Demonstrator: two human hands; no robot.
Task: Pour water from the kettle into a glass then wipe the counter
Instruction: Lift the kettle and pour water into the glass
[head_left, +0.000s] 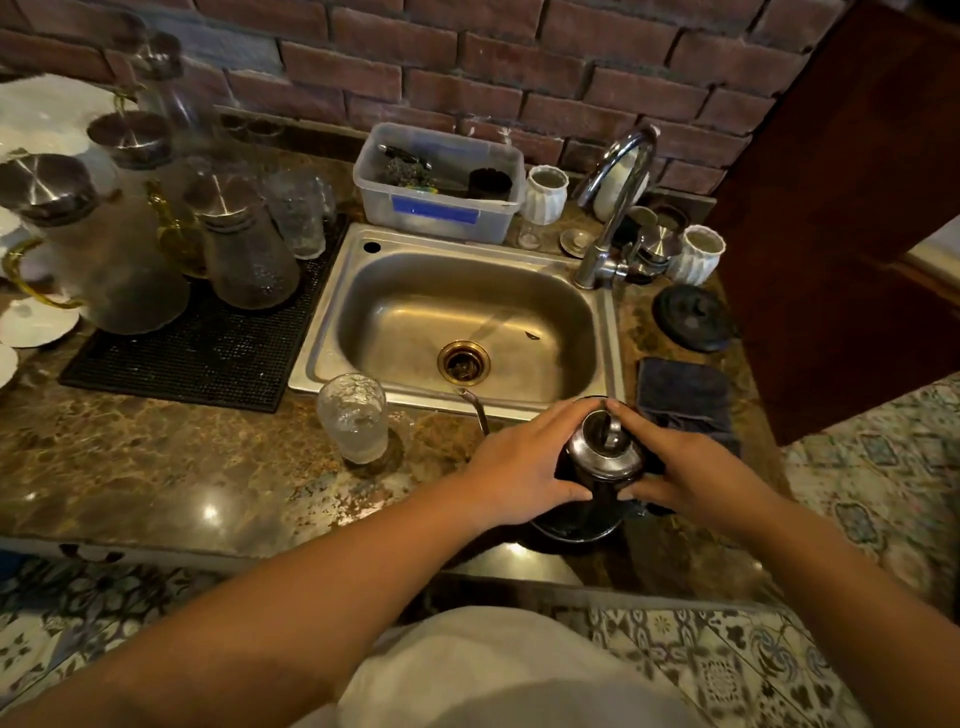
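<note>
Marble surface (156, 467): both hands, left hand (524, 467) and right hand (691, 467), clasp the gooseneck kettle (602, 457); a rushed tilt could overshoot the glass (353, 415) left of them.

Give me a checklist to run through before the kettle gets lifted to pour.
1. Both hands on the kettle: ok, left hand and right hand cup its sides.
2. Grip on the handle: cannot tell, handle hidden.
3. Glass upright, within reach: ok, left of the kettle.
4. Spout aimed toward the glass: ok.
5. Kettle lid seated: ok, it appears closed.
6. Cloth ready for wiping: ok, folded right of the sink.
</note>
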